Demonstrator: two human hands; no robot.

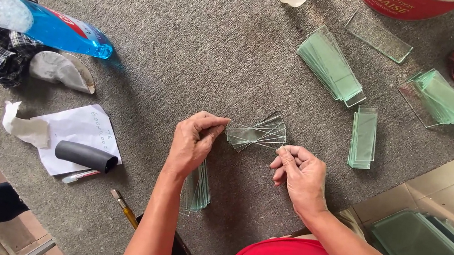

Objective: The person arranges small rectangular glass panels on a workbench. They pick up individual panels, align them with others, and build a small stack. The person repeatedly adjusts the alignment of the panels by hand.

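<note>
- Far left on the grey carpet: blue spray bottle, paper sheet, black tube.
- Our left hand pinches one end of a fan of small glass strips, fingers closed on it; another glass stack lies under the wrist.
- Our right hand, loosely curled, fingertips at the fan's right edge; we cannot tell whether they grip it.
- Right: three more green-edged glass stacks, well apart.
</note>
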